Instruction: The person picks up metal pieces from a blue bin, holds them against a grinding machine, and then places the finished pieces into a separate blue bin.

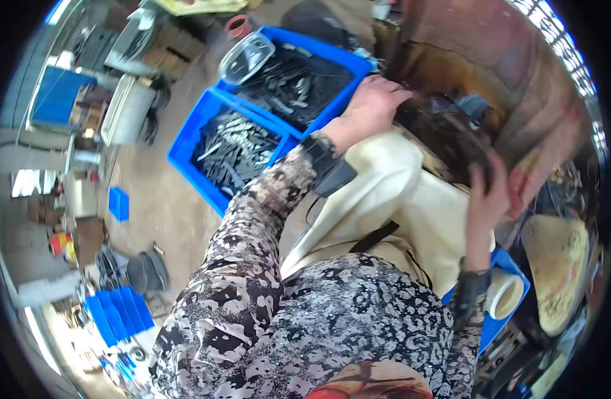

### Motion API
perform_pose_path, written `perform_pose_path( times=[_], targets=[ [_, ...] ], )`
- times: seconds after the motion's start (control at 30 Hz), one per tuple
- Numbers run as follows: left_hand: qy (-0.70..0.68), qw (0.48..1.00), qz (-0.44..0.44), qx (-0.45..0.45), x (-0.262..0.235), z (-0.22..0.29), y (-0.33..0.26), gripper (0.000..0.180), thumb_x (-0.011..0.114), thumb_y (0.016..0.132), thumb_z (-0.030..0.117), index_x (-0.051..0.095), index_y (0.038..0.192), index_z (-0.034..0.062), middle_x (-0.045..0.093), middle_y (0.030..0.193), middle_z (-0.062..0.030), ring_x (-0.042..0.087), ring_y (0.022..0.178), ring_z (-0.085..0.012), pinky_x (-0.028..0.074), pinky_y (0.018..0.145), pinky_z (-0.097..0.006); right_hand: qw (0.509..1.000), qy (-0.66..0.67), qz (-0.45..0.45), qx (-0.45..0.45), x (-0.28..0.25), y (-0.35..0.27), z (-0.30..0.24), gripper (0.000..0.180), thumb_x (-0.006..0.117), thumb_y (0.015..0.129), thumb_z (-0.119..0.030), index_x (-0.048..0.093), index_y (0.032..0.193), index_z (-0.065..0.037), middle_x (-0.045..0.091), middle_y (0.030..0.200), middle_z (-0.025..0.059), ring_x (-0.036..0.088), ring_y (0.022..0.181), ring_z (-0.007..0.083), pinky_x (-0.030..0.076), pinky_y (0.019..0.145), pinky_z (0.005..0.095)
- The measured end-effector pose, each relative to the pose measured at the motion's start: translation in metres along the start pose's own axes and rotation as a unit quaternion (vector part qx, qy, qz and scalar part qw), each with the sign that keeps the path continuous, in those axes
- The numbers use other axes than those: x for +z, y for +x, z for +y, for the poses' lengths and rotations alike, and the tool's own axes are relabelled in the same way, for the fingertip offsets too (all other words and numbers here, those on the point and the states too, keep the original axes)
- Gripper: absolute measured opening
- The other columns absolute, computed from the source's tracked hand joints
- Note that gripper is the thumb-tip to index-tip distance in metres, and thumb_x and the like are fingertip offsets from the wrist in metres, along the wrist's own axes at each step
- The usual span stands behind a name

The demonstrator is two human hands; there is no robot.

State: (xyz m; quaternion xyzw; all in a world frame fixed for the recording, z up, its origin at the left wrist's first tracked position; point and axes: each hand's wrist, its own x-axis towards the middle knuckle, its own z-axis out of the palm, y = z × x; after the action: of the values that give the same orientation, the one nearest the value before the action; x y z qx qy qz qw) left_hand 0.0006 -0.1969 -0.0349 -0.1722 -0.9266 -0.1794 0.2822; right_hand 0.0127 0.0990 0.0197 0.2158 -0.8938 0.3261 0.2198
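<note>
My left hand is closed, fingers pressed together, just past the right edge of a blue bin. Whatever its fingertips hold is hidden. My right hand is raised at a dark, oily machine part, its fingers pointing away from me. Their tips blur into the dark, so I cannot tell whether they grip anything. Dark, slim metal pieces fill the blue bin. Beside it, a second blue bin holds a heap of shiny, narrow metal strips. A cream cloth covers my lap between the hands.
A clear plastic tub rests on the far bin's corner. A large stained machine panel rises ahead. On my right are a white round container in a blue tray and a worn cream pad. Blue boxes stand at left.
</note>
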Motion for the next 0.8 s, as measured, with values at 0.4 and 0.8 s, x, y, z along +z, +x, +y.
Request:
perform_pose_path(
  times=[0.4, 0.8],
  targets=[
    [0.122, 0.777, 0.011, -0.617, -0.151, -0.118, -0.303, 0.034, 0.051, 0.081, 0.003, 0.071, 0.105, 0.0162, 0.070, 0.095, -0.0134, 0.066, 0.088, -0.0329, 0.052, 0.076, -0.042, 0.991, -0.118, -0.054, 0.022, 0.040, 0.254, 0.152, 0.048, 0.055, 0.089, -0.052, 0.065, 0.116, -0.013, 0.067, 0.106, 0.0162, 0.061, 0.104, 0.0314, 0.045, 0.087, 0.0361],
    [0.285, 0.875, -0.205, -0.335, -0.125, -0.104, -0.324, 0.028, 0.059, 0.079, 0.018, 0.072, 0.102, 0.0225, 0.059, 0.117, -0.0071, 0.052, 0.110, -0.0297, 0.044, 0.090, -0.043, 0.987, -0.138, -0.087, 0.014, 0.049, 0.299, 0.201, 0.051, 0.055, 0.087, -0.055, 0.065, 0.118, -0.016, 0.067, 0.109, 0.0141, 0.061, 0.105, 0.0313, 0.044, 0.088, 0.0354]
  ],
)
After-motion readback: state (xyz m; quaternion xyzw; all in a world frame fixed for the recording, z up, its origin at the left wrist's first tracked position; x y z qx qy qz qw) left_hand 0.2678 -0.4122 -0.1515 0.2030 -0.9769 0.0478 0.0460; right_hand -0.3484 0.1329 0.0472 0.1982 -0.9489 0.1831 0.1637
